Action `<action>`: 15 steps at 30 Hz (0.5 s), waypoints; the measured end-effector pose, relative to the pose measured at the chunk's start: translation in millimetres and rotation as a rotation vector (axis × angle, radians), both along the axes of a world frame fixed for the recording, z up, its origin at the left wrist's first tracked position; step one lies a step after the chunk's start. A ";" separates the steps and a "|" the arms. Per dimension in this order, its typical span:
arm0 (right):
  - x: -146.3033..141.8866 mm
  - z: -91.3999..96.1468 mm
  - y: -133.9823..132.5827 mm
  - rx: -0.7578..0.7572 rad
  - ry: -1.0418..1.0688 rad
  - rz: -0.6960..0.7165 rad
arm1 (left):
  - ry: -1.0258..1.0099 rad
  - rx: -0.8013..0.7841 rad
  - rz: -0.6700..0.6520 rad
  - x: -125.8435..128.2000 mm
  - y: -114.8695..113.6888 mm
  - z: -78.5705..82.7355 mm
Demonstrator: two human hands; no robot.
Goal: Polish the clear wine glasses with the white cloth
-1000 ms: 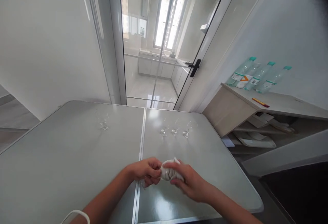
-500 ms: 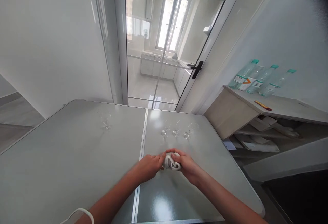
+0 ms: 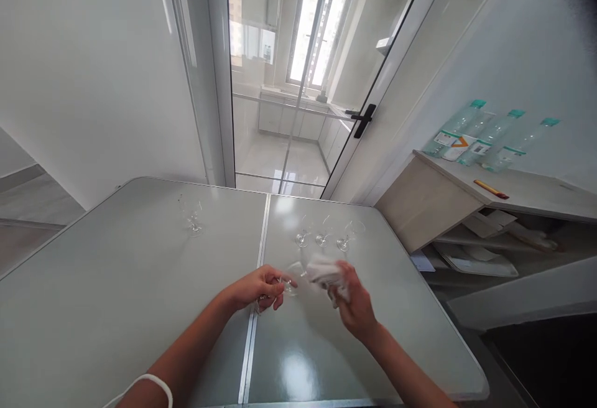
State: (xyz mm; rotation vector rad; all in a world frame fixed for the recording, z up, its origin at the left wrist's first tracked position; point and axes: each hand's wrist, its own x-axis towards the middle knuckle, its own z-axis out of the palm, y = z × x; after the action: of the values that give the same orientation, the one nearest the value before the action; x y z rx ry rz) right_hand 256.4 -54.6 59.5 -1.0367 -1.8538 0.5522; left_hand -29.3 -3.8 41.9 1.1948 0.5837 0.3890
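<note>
My left hand (image 3: 256, 287) is closed round the stem of a small clear stemmed glass (image 3: 291, 274), which it holds tilted just above the grey table (image 3: 140, 296). My right hand (image 3: 354, 302) is closed on a crumpled white cloth (image 3: 324, 271), a short way to the right of the glass bowl and apart from it. Three more stemmed glasses (image 3: 323, 235) stand in a row beyond my hands. A single glass (image 3: 193, 216) stands alone at the far left of the table.
A metal seam (image 3: 255, 308) runs down the table's middle. At the right stands a low wooden shelf (image 3: 466, 184) with three plastic bottles (image 3: 489, 137) and an orange pen (image 3: 489, 188). Behind the table is a glass door (image 3: 298, 72) with a black handle.
The cloth was wrapped round the glass between both hands. Now my right hand has pulled it off to the right, leaving the glass bare in my left hand.
</note>
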 end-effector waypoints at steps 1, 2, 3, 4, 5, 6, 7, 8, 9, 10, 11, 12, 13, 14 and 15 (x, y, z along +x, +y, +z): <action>-2.3 -0.6 0.7 -0.052 0.134 -0.129 | -0.010 0.039 0.040 0.0 1.6 -2.1; -6.1 -0.7 2.3 -0.130 0.241 -0.207 | -0.001 0.093 0.071 1.3 2.5 -5.3; -10.8 -0.5 4.7 -0.221 0.303 -0.214 | 0.026 0.170 0.106 3.5 3.0 -9.6; -15.8 -0.4 8.1 -0.303 0.323 -0.155 | 0.067 0.275 0.150 6.0 3.0 -14.9; -20.3 -0.8 12.1 -0.363 0.309 -0.060 | 0.119 0.400 0.201 8.2 2.9 -21.0; -23.9 -1.9 16.7 -0.400 0.276 0.039 | 0.176 0.539 0.261 9.9 2.8 -27.4; -26.3 -3.9 21.7 -0.417 0.237 0.123 | 0.235 0.672 0.314 10.5 2.9 -33.6; -27.6 -6.9 27.1 -0.410 0.200 0.185 | 0.290 0.785 0.347 10.1 3.4 -39.2; -28.1 -10.9 32.9 -0.383 0.164 0.228 | 0.338 0.876 0.361 8.8 4.2 -43.7; -28.2 -15.6 38.8 -0.346 0.125 0.256 | 0.377 0.947 0.358 6.8 5.4 -46.9; -28.4 -20.7 44.9 -0.305 0.084 0.271 | 0.407 1.007 0.344 4.5 6.7 -48.6; -29.2 -26.1 50.9 -0.266 0.041 0.279 | 0.431 1.062 0.325 2.2 8.0 -49.2; -30.8 -31.2 56.7 -0.232 -0.001 0.281 | 0.458 1.114 0.302 0.2 9.1 -48.9; -33.3 -35.9 61.7 -0.202 -0.031 0.273 | 0.490 1.163 0.278 -1.3 9.8 -48.2; -36.3 -39.7 65.9 -0.182 -0.040 0.249 | 0.525 1.208 0.255 -2.4 10.1 -47.4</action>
State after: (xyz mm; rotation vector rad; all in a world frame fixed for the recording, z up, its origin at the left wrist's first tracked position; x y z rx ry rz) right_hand 220.1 11.3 19.8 -0.9442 -2.0114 0.8659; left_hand -31.8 6.3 -5.5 2.4324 1.0095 0.6905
